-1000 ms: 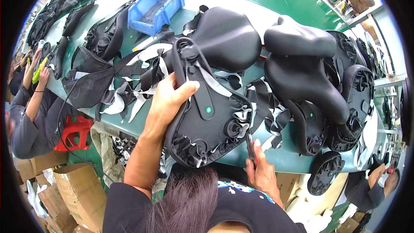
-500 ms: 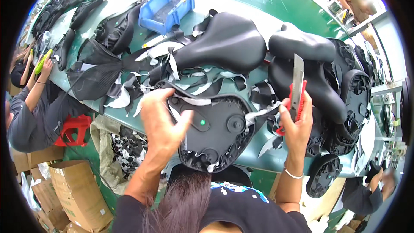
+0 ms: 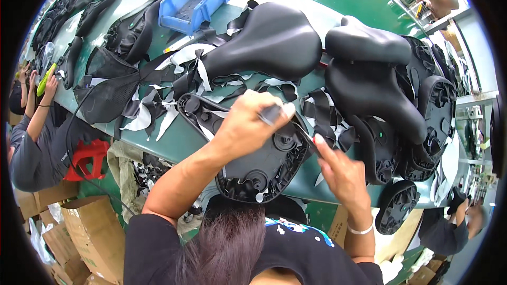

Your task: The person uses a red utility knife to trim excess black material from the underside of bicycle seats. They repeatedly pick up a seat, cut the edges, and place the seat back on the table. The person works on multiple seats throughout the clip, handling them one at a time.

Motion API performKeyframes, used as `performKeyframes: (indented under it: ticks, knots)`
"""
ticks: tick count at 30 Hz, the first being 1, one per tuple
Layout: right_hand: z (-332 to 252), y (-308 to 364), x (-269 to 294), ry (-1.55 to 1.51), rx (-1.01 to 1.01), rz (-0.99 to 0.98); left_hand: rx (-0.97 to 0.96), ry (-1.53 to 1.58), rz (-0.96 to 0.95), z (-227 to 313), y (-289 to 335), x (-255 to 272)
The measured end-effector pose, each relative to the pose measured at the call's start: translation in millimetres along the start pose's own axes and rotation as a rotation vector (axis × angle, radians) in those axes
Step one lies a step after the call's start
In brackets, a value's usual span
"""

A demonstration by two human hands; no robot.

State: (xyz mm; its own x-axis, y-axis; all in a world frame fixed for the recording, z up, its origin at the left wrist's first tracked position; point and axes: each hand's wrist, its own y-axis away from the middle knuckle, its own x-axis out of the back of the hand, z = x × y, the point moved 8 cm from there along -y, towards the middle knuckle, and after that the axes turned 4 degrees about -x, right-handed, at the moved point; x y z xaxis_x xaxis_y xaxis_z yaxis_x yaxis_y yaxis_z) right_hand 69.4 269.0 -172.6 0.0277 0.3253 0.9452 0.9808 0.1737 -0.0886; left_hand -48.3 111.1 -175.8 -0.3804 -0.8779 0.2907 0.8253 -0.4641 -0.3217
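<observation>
Upside down on the table edge before me lies a black bicycle saddle, its plastic base showing inside a rim of gathered cover material. My left hand is closed over its far right part, pinching a strip of black cover trim. In my right hand is a utility knife; its blade points at the saddle's right edge, close to the pinched strip. Whether the blade touches the material cannot be made out. Black and white offcuts lie around the saddle.
Beyond it sits an upright black saddle; more saddles are stacked to the right. A blue bin stands at the back. Cardboard boxes and a sack of scraps are at lower left. A co-worker works at the left.
My left hand has moved right across the saddle and closed on a trim strip. My right hand has lowered the knife from upright, bringing its blade to the saddle's edge.
</observation>
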Motion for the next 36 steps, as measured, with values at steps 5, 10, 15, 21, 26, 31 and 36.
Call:
performKeyframes:
  ticks: [5,10,15,21,26,31,36]
  knots:
    - [-23.4,44.2,-4.2,-0.143,-0.271,0.027,0.176,1.630,0.237,-20.9,-3.5,21.2]
    - [0.6,-5.3,7.7,-0.008,-0.204,0.058,-0.314,-0.364,-0.102,51.0,-18.7,13.1]
    - [-30.1,-13.1,2.8,0.244,-0.126,0.052,-0.394,-0.597,0.400,16.8,-31.4,39.5]
    - [-16.2,-15.4,19.0,0.267,-0.033,0.009,0.303,0.691,0.373,-63.3,-12.7,54.3]
    - [20.3,-84.0,33.8,0.178,0.281,-0.169,0.236,0.580,0.244,-26.1,58.0,33.6]
    - [16.2,-67.5,36.1,0.370,0.282,-0.235,-0.236,0.642,0.200,30.7,56.5,110.4]
    - [9.5,-6.4,39.3,0.341,0.083,-0.248,-0.305,1.265,0.467,60.6,33.9,229.2]
